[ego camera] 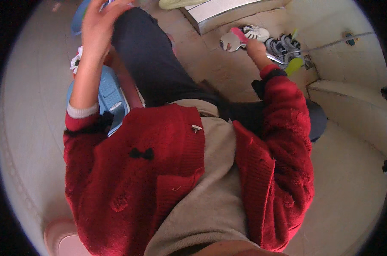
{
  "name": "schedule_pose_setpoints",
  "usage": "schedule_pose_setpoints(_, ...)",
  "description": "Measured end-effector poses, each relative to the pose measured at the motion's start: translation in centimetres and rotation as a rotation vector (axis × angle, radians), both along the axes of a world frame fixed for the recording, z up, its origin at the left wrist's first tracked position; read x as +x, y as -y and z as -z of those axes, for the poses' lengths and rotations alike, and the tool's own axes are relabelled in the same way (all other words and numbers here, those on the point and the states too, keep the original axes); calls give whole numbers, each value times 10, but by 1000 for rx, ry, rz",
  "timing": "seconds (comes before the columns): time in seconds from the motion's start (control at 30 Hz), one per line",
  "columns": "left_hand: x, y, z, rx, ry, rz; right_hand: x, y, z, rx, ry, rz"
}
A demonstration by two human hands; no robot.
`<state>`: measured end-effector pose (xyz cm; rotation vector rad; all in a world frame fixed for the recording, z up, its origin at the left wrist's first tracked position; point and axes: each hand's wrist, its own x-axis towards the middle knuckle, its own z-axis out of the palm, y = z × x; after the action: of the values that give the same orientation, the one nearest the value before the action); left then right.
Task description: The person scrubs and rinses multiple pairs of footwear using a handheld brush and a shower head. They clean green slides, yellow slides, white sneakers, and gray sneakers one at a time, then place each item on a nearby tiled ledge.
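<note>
My left hand (100,24) is raised at the top left, over the bent knee in dark trousers (148,54). Its fingers are spread and partly cut off by the picture's edge; a bluish-purple thing shows behind them, and whether they hold it is unclear. Out to the upper right, my right hand (256,49) is closed around a pink object (239,34), its kind unclear. A pale round disc (230,42) lies against the pink part. Just beyond are a white sneaker with dark stripes (257,33) and grey-black sports shoes (284,46).
Light blue plastic footwear (110,91) is beside my left forearm. A lime-green flat piece (294,66) lies by the grey shoes. A white-topped step (212,12) stands at the top, a pale ledge (347,96) at the right, and a pink basin or stool (60,236) at the lower left.
</note>
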<state>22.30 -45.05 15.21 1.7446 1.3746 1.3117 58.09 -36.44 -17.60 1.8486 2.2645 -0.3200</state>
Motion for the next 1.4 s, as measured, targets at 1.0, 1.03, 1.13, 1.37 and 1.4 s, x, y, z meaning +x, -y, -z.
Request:
schedule_pose_setpoints(1.0, 369, -178, 139, -141, -942, 1248, 331, 87, -147, 261, 30, 965)
schedule_pose_setpoints(1.03, 376, -175, 137, -166, -908, 1197, 331, 83, -148, 219, 66, 978)
schedule_pose_setpoints(1.13, 388, -169, 130, -76, -914, 1117, 328, 58, -152, 331, 115, 825)
schedule_pose_setpoints(1.37, 376, -185, 125, -237, -871, 959, 301, -38, -191, 382, -13, 522)
schedule_pose_setpoints(1.4, 373, -187, 125, -209, -849, 920, 297, -50, -198, 350, -40, 462)
